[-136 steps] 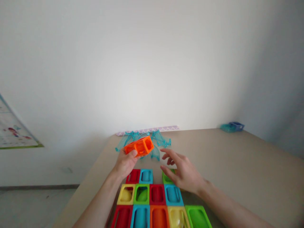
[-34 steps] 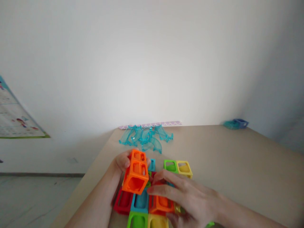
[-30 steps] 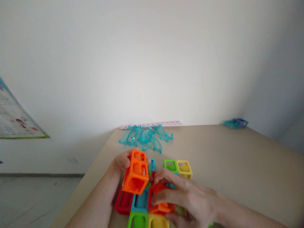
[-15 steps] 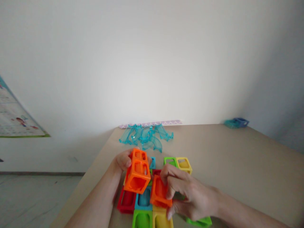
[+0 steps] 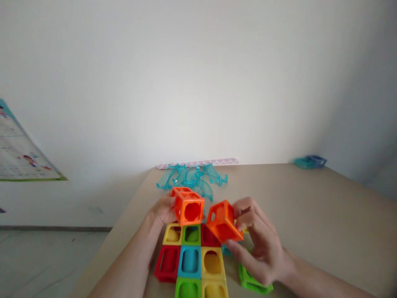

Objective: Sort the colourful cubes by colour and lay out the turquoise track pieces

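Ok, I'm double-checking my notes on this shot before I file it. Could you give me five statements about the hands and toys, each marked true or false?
1. The left hand holds an orange piece. True.
2. The right hand grips a yellow block. False: it grips an orange block.
3. Translucent blue pieces lie on the table beyond the hands, toward the wall. True.
4. The small dark blue container stands at the table's near left. False: it stands toward the back right.
5. A red block sits right beside a light blue block. True.
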`<state>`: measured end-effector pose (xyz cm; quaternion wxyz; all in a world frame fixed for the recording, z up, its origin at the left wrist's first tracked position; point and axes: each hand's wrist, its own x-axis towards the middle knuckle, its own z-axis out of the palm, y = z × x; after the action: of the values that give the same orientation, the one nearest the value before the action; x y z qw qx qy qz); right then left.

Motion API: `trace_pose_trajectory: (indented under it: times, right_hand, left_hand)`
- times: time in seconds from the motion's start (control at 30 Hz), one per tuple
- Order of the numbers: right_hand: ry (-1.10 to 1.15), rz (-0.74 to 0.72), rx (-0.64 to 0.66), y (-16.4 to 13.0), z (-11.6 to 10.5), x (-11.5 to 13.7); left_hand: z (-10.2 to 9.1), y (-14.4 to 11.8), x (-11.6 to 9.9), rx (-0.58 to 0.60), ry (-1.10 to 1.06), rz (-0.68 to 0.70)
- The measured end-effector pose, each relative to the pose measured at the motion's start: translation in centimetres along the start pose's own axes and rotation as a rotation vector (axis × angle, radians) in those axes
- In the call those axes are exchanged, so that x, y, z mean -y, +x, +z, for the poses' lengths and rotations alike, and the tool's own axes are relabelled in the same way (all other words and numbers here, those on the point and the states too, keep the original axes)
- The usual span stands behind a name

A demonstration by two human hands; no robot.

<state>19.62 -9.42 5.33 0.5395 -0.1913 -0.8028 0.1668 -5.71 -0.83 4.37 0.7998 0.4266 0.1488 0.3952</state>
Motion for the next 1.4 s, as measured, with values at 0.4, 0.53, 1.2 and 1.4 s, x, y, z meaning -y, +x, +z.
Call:
trace_pose_trajectory:
  times: [0.4,0.53,1.2,1.4]
  right_hand:
    - [0.741,0.544,-0.368,1.1,-0.3,-2.9]
    - [0.873,0.656,-0.456,0.9,-0.1,-4.1]
    - [0.186,0.27,-0.144,0.2,-0.4,-3.3]
    - [0.019,0.341,-0.023,-0.1,-1.1,-4.0]
  left_hand:
    - [0.9,0.3,0.2,0.188,0.064,-0.016]
    - [0.6,0.3,0.3,0.201,0.072,0.01]
    - [0.6,0.9,0.5,0.074,0.085,0.1]
    - [0.6,1.0,0.6,0.074,0.13,0.118]
